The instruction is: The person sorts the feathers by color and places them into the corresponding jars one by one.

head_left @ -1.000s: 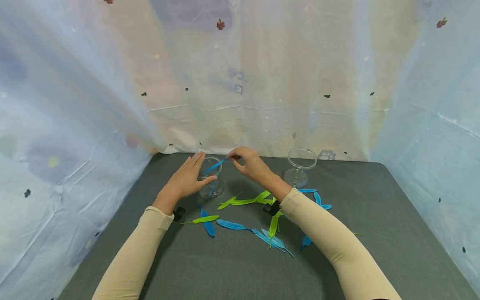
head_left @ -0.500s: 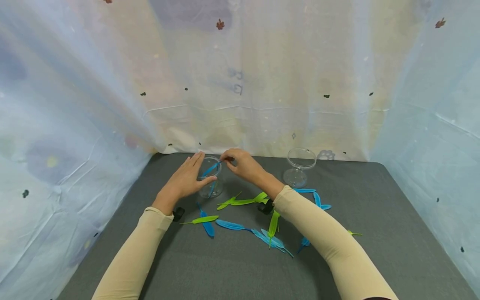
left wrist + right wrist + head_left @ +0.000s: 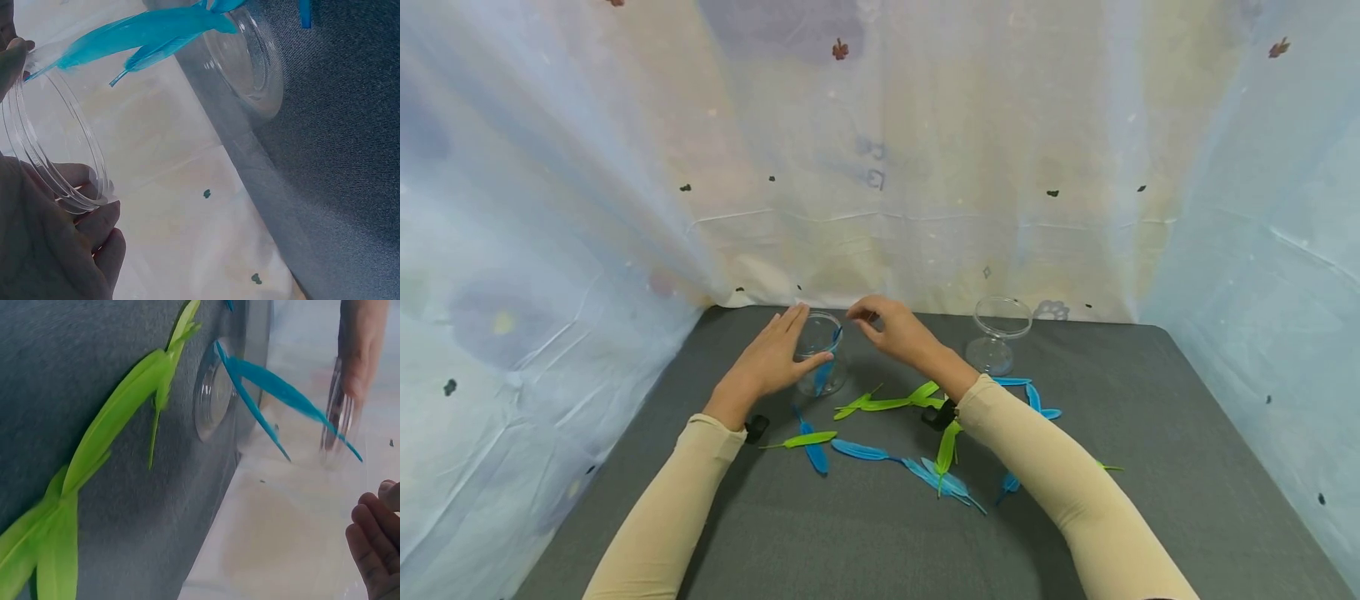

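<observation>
My left hand (image 3: 767, 358) holds a clear jar (image 3: 81, 134) by its rim, thumb on one side and fingers on the other. Inside the jar stand two blue feathers (image 3: 137, 34), tilted, with their quill ends up near the rim. To the right of the jar, my right hand (image 3: 897, 333) hovers with loosely bent fingers and nothing between them. In the right wrist view its fingertips (image 3: 369, 537) are apart from the feather ends. Green feathers (image 3: 887, 404) lie on the table just in front of the jar.
A second clear jar (image 3: 992, 358) stands at the back right. Several blue feathers (image 3: 859, 450) and green ones are scattered over the grey tabletop (image 3: 850, 542), some partly under my right forearm. A patterned curtain (image 3: 925, 150) hangs behind the table.
My right hand has lowered a blue feather into the left jar, let it go and drawn back slightly to the right. My left hand has stayed in place.
</observation>
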The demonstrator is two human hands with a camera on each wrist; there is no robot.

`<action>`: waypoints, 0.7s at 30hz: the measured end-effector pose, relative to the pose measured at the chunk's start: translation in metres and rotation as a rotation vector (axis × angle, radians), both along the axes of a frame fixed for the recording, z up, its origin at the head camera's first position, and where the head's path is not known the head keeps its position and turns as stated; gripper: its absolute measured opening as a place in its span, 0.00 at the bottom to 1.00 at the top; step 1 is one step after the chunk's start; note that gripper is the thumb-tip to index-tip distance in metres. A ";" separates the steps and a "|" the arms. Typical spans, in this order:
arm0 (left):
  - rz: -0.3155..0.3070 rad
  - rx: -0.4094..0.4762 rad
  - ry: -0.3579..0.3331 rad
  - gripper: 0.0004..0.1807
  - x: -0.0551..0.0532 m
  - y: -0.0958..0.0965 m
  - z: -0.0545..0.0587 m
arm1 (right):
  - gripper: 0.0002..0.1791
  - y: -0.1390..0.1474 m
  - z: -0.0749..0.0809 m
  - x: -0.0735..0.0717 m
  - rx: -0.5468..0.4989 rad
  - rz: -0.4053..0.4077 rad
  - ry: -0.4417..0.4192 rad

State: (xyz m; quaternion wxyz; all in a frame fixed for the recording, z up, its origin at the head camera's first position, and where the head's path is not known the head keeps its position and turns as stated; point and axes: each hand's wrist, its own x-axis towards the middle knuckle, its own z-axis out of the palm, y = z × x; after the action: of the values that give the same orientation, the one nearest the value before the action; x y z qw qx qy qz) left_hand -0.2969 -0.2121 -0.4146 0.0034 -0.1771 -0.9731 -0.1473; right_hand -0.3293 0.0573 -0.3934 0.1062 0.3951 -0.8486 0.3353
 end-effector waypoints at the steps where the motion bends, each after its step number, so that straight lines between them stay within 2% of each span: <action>1: 0.000 -0.001 0.001 0.62 0.000 0.000 0.000 | 0.10 0.003 0.000 0.000 -0.012 -0.003 0.004; 13: 0.006 -0.007 -0.005 0.62 -0.002 -0.001 -0.002 | 0.08 0.041 -0.001 0.008 -0.092 -0.024 0.052; 21: -0.012 -0.001 0.000 0.62 0.000 0.000 -0.001 | 0.10 0.069 -0.007 0.020 -0.113 -0.048 0.044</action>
State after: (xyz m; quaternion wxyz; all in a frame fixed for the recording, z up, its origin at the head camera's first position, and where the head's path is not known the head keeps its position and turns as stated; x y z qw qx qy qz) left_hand -0.2973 -0.2125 -0.4159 0.0027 -0.1827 -0.9722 -0.1467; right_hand -0.3089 0.1267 -0.4005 0.1551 0.3755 -0.8350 0.3712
